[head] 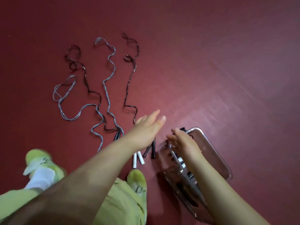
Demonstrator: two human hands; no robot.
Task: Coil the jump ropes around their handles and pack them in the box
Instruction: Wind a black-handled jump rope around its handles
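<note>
Red floor [211,54], seen from above. Four jump ropes lie uncoiled, cords trailing toward 12 o'clock, handles bunched near the person's feet at 6: a grey rope [65,95] looping out at 9 o'clock, a dark rope [84,75] beside it, a second grey rope [112,62] up the middle, a second dark rope [128,82] nearest the hands. White handles [138,158] and black handles [151,150] lie just at 6 o'clock of the left hand. Left hand [146,129] flat, fingers straight and apart, reaching out over the handles toward 1 o'clock, holding nothing. Right hand [183,140] at 3 o'clock of it, fingers curled on the edge of the clear plastic box [215,153]; whether it grips box wall or lid I cannot tell. Something dark and white shows inside the box, blurred. Judgement: cords are light, limp and springy with kinks, likely to unwind if released; handles are stiff and slim, the sound place to take hold. Grasp both handles of one rope together, then wind the cord around them under tension. The box looks light and may slide on the floor.
</note>
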